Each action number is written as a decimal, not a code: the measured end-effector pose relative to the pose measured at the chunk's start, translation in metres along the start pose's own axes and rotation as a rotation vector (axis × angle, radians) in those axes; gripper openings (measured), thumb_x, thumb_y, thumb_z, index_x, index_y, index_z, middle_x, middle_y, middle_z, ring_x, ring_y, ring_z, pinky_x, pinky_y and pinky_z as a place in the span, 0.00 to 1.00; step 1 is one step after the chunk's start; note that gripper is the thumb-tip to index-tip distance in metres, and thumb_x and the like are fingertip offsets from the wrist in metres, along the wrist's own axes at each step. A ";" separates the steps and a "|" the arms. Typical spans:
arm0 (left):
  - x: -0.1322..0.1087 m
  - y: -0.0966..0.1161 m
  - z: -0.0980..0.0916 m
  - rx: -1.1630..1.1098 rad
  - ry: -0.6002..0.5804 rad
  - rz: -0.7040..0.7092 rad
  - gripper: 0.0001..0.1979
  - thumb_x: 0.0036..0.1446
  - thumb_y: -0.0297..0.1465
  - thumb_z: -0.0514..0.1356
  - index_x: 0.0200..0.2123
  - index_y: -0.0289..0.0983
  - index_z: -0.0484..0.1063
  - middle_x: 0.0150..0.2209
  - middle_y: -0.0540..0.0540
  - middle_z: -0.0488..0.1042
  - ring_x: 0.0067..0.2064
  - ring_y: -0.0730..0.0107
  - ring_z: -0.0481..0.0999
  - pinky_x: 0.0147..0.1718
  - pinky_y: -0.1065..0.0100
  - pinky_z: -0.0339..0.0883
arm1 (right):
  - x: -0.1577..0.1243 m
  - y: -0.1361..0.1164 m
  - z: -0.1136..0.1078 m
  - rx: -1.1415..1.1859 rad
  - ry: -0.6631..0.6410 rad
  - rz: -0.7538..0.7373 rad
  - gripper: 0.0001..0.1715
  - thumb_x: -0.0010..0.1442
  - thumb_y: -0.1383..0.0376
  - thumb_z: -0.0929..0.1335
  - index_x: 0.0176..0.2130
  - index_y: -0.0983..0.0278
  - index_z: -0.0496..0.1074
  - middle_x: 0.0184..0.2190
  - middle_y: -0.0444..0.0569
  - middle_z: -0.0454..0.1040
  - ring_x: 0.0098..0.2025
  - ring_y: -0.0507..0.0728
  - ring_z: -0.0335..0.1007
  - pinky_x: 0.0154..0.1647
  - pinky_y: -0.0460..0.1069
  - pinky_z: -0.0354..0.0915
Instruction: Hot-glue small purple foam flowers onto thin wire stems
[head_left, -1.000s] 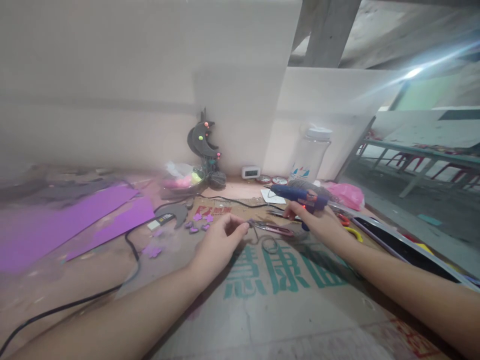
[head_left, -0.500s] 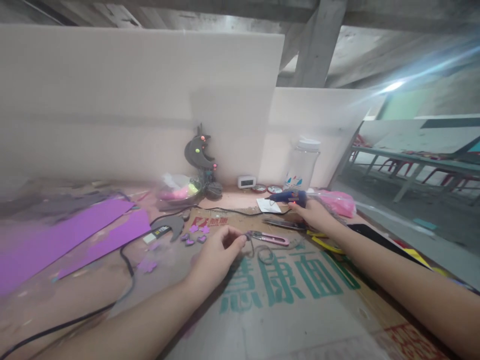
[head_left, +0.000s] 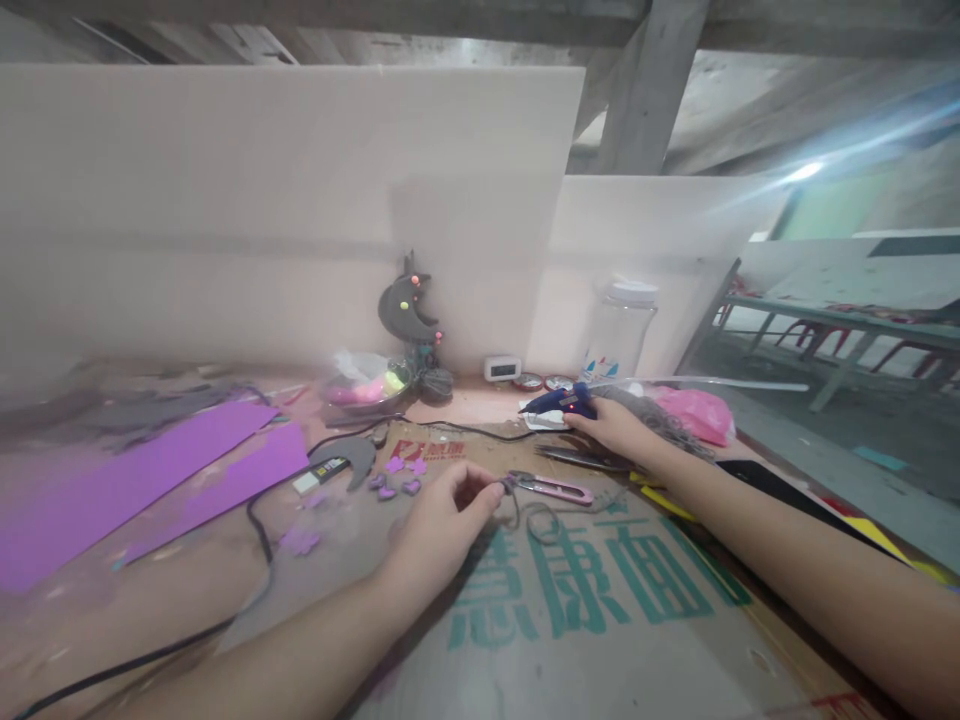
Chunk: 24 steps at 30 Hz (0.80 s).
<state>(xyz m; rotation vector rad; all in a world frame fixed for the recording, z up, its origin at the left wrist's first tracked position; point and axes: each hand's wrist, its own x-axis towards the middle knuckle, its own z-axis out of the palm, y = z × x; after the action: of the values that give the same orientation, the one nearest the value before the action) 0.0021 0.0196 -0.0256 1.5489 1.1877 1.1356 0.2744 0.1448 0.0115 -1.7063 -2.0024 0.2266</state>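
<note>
My right hand (head_left: 613, 428) reaches to the back of the table and rests on a blue glue gun (head_left: 559, 402) that lies on a white paper; a red light glows on the gun. My left hand (head_left: 442, 520) pinches a thin dark wire piece (head_left: 517, 505) on the cardboard sheet (head_left: 570, 610) with green characters. Pink thread snips (head_left: 551, 487) lie just right of my left fingers. Several small purple foam shapes (head_left: 397, 478) sit to the left of that hand.
Purple foam sheets (head_left: 142, 470) cover the left side. A black cable (head_left: 255, 520) crosses the table. At the back stand a dark moon ornament (head_left: 409, 305), a bag of bright bits (head_left: 364, 375), a small white clock (head_left: 501, 369), a clear jar (head_left: 621, 325) and a pink bag (head_left: 694, 412).
My right hand carried the glue gun from above the cardboard to the back of the table and lowered it onto the white paper. My left hand stayed pinching the wire.
</note>
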 end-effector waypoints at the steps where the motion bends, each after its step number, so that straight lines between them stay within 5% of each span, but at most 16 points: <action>1: 0.001 -0.001 0.000 0.003 -0.002 -0.003 0.12 0.57 0.41 0.59 0.34 0.37 0.69 0.29 0.49 0.73 0.31 0.68 0.71 0.31 0.69 0.61 | 0.000 0.001 -0.001 -0.008 -0.001 -0.005 0.20 0.61 0.57 0.68 0.44 0.70 0.76 0.42 0.58 0.80 0.44 0.65 0.76 0.46 0.53 0.68; 12: 0.001 0.001 0.000 0.024 -0.014 0.015 0.12 0.57 0.41 0.58 0.34 0.37 0.68 0.29 0.49 0.72 0.32 0.67 0.71 0.32 0.68 0.62 | -0.021 0.000 -0.011 -0.079 0.004 -0.055 0.26 0.62 0.56 0.66 0.55 0.69 0.72 0.53 0.60 0.75 0.54 0.66 0.72 0.55 0.55 0.64; 19: 0.001 0.006 0.001 0.029 -0.011 0.003 0.12 0.57 0.40 0.58 0.33 0.37 0.68 0.28 0.49 0.71 0.32 0.67 0.70 0.32 0.67 0.61 | -0.047 -0.003 -0.028 -0.300 0.070 -0.210 0.28 0.62 0.57 0.66 0.57 0.69 0.69 0.53 0.64 0.74 0.53 0.66 0.71 0.55 0.56 0.63; 24: 0.001 0.002 0.000 0.030 -0.018 0.014 0.12 0.57 0.41 0.58 0.33 0.37 0.68 0.28 0.49 0.72 0.32 0.66 0.71 0.32 0.67 0.61 | -0.041 0.001 -0.027 -0.192 0.010 -0.152 0.27 0.62 0.55 0.66 0.57 0.65 0.69 0.53 0.59 0.75 0.52 0.65 0.72 0.52 0.53 0.65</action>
<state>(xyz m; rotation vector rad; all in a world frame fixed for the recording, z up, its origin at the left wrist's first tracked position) 0.0030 0.0204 -0.0232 1.5891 1.1882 1.1157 0.2919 0.1010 0.0237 -1.6518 -2.1944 -0.0276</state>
